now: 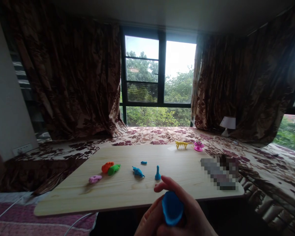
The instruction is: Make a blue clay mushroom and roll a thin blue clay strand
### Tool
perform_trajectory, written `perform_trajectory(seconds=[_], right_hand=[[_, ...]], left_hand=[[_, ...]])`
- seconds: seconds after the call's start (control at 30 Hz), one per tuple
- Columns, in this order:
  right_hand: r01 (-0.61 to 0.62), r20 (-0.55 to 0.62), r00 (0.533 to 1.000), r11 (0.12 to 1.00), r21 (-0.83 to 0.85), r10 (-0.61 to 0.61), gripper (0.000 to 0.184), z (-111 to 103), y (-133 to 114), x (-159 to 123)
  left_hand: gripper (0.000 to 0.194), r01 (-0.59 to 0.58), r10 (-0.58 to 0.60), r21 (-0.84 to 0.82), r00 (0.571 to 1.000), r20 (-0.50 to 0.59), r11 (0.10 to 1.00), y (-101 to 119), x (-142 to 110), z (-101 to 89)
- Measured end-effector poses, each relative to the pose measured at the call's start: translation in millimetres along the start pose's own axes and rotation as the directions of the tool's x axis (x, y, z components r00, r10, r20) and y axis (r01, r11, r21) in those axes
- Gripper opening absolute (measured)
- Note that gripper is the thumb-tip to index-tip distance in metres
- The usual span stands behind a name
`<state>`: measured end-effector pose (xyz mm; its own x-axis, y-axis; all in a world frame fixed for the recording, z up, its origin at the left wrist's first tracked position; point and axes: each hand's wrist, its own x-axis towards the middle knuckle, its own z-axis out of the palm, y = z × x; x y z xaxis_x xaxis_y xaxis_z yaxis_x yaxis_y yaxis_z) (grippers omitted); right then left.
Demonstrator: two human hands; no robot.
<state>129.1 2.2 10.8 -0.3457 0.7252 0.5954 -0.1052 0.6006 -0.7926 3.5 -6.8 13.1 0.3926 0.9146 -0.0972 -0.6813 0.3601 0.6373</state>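
Observation:
A hollow, bowl-shaped piece of blue modelling clay (172,208) is held between my two hands at the table's near edge. My left hand (151,218) is curled round its left side. On the other side, my right hand (190,209) wraps it, with a finger stretched out above its rim. Just beyond my fingers stands a blue clay piece (157,173) with a round base and an upright stem. A blue lumpy clay figure (138,171) and a small blue clay roll (144,162) lie to its left.
Orange (107,167), green (114,169) and pink (95,179) clay lumps lie on the left of the wooden table (71,193). At the far edge are a yellow four-legged figure (182,145) and a pink stand-like piece (198,146). A blurred-out object (221,173) lies right. A lamp (228,124) stands behind.

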Motion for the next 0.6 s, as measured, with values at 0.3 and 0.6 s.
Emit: perform_trajectory(seconds=[0.3,0.6], right_hand=[[0.061,-0.016,0.998,0.995,0.076,-0.06,0.048,0.6,-4.7,7.5],[0.031,0.027,0.999,0.995,0.09,-0.033,0.048,-1.6,-1.1,5.6]], left_hand=[[0.018,0.027,-0.026,-0.06,1.0,0.013,0.998,-2.7,4.5,-6.5],[0.015,0.076,-0.073,-0.067,0.996,0.043,0.995,-0.2,3.6,-9.1]])
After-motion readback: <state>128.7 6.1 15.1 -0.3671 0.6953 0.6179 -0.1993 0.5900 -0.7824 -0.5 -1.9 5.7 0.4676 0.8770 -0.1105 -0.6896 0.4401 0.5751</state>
